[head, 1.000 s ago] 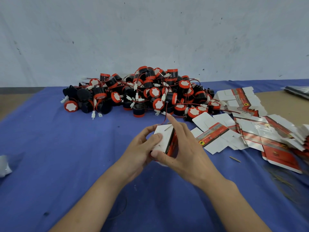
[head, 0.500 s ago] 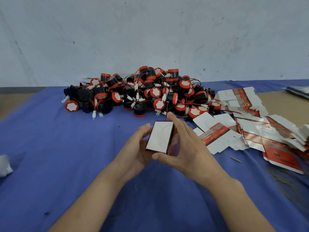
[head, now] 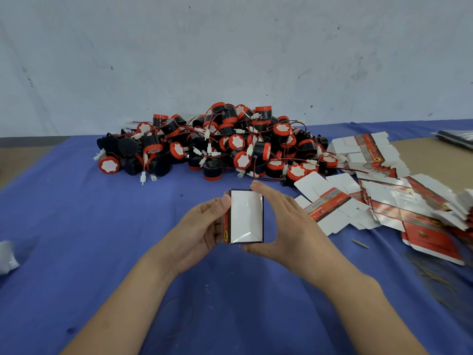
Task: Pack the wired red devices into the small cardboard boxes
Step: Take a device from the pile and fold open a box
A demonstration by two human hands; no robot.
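Note:
A small cardboard box, white inside with red printed sides, is held above the blue cloth between both hands, its open white interior facing me. My left hand grips its left side, thumb at the top corner. My right hand wraps round its right side, forefinger on the top edge and thumb under the bottom. A red wire runs from the pile down to the box's top edge. The pile of wired red and black devices lies behind the box.
Flat unfolded box blanks are spread over the right side of the blue cloth. A white scrap lies at the left edge. A dark packet sits far right. The wall stands close behind the pile.
The box has turned from tilted to square-on, its white interior now facing me. My left thumb moved off the face to the left edge. Both hands shifted slightly nearer.

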